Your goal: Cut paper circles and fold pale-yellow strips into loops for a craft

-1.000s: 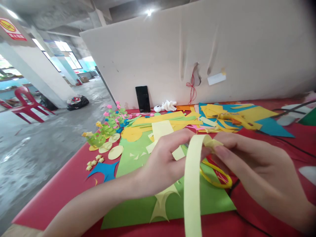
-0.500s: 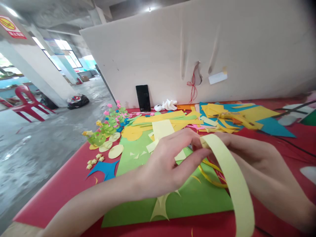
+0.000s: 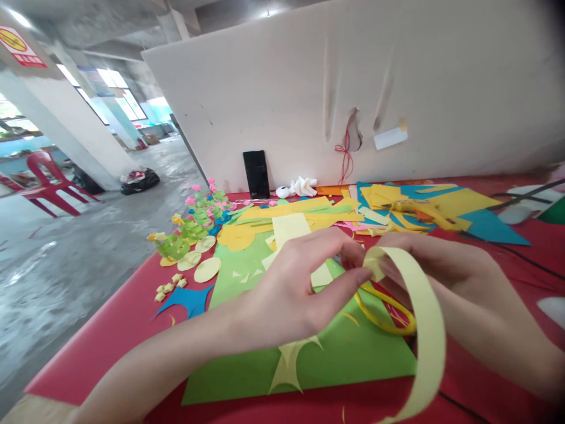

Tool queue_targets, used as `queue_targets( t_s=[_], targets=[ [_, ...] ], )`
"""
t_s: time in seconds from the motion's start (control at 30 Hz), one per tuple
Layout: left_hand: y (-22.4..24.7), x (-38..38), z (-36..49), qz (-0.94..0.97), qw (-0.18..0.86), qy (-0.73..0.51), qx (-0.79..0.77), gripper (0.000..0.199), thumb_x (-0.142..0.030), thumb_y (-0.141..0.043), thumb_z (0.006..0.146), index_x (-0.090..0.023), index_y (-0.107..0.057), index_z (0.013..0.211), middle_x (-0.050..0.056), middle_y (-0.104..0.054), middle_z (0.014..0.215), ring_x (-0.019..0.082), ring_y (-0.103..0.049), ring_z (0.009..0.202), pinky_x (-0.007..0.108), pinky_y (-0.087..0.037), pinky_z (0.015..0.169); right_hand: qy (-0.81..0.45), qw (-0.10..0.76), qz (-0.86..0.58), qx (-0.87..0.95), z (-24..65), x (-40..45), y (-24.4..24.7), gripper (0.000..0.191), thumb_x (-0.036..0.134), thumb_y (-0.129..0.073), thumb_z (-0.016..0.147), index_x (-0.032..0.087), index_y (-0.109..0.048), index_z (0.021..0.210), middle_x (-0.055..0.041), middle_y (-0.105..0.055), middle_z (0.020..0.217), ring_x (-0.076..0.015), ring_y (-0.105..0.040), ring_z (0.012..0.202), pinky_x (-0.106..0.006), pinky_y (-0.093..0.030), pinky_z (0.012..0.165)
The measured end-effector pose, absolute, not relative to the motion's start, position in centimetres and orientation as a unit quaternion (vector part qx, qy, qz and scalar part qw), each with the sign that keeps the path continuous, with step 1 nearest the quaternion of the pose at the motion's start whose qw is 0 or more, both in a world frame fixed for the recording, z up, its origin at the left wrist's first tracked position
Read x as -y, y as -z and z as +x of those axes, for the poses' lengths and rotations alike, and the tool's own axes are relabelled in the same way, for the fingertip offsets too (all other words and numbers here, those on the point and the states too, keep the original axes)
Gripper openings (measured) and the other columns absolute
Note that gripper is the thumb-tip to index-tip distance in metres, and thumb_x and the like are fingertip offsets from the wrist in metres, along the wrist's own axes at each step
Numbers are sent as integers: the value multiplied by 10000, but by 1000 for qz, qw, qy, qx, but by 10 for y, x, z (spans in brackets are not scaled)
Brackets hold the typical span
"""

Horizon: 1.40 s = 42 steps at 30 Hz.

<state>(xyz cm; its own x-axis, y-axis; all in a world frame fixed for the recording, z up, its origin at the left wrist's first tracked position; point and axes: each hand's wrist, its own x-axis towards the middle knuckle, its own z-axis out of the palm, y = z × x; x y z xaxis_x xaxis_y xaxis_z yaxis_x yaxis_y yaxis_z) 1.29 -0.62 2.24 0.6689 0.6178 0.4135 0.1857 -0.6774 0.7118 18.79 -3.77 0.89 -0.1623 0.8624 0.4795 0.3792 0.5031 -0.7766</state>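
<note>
A long pale yellow paper strip (image 3: 426, 318) curls down from a small folded end between my two hands. My left hand (image 3: 304, 285) pinches that folded end with thumb and fingers. My right hand (image 3: 445, 277) is beside it at the strip's other side, its fingers bent and partly hidden behind the strip. Under the hands lie yellow-handled scissors (image 3: 384, 321) and a green paper sheet (image 3: 348, 359). Several small folded yellow stars (image 3: 165, 288) rest left of the sheet, near a blue scrap (image 3: 189, 300).
Pale paper circles (image 3: 207, 270) and small potted paper flowers (image 3: 176, 241) are at the left. A black phone (image 3: 256, 175) leans on the back panel. A yellow glue gun (image 3: 435, 213) with a cord lies back right among paper scraps.
The paper strip's loop has tightened and its lower end has swung left. The folded end shows more between the fingers, and more of the scissors' handle is visible.
</note>
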Motion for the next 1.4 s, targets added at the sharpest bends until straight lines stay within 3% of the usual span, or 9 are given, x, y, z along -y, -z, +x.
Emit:
queue_targets(
  t_s=[0.2, 0.4, 0.7, 0.93, 1.03, 1.17, 1.4],
  targets=[
    [-19, 3, 16, 800, 344, -408, -273, 83, -207, -545, 842, -146, -589, 806, 22, -640, 786, 111, -582, 738, 210, -471, 689, -208, 520, -455, 692, 184, 39, -5, 202, 173, -575, 766, 350, -669, 797, 90, -664, 628, -105, -549, 475, -172, -454, 419],
    [-19, 3, 18, 745, 417, -429, -295, 80, -204, -599, 805, -131, -623, 826, 31, -680, 812, 117, -630, 742, 216, -509, 695, -209, 507, -462, 697, 185, 39, -3, 170, 204, -608, 761, 353, -680, 801, 100, -686, 659, -87, -553, 482, -154, -464, 438],
    [-20, -2, 17, 707, 485, -425, -291, 94, -186, -633, 776, -136, -644, 855, 18, -685, 792, 101, -630, 729, 186, -500, 652, -177, 569, -456, 661, 183, 38, -2, 167, 174, -615, 701, 322, -644, 774, 83, -682, 734, -103, -587, 501, -197, -510, 449],
    [-18, -5, 15, 632, 605, -416, -248, 417, -185, -688, 733, -136, -524, 1114, -7, -626, 714, 82, -605, 646, 158, -473, 557, -112, 534, -451, 706, 188, 38, -3, 155, 202, -582, 761, 320, -638, 844, 53, -694, 789, -141, -644, 658, -229, -529, 530],
    [-17, -7, 13, 617, 634, -406, -229, 440, -176, -693, 728, -150, -516, 1131, -10, -617, 717, 77, -594, 634, 152, -455, 537, -40, 512, -422, 747, 191, 37, -1, 222, 155, -554, 787, 331, -629, 900, 30, -683, 841, -154, -648, 755, -245, -538, 617],
    [-16, -9, 13, 599, 670, -376, -225, 420, -147, -681, 724, -141, -536, 1118, -7, -614, 698, 72, -570, 615, 156, -442, 551, 53, 492, -375, 784, 196, 33, 0, 212, 124, -579, 777, 288, -634, 900, -10, -686, 829, -161, -653, 749, -259, -535, 674],
    [-15, -9, 15, 565, 725, -325, -221, 388, -96, -647, 731, -134, -541, 1102, -12, -596, 695, 78, -565, 656, 191, -448, 669, 187, 411, -283, 846, 209, 26, -6, 174, 169, -506, 855, 228, -666, 818, -34, -726, 739, -148, -670, 650, -261, -533, 569]
  ],
)
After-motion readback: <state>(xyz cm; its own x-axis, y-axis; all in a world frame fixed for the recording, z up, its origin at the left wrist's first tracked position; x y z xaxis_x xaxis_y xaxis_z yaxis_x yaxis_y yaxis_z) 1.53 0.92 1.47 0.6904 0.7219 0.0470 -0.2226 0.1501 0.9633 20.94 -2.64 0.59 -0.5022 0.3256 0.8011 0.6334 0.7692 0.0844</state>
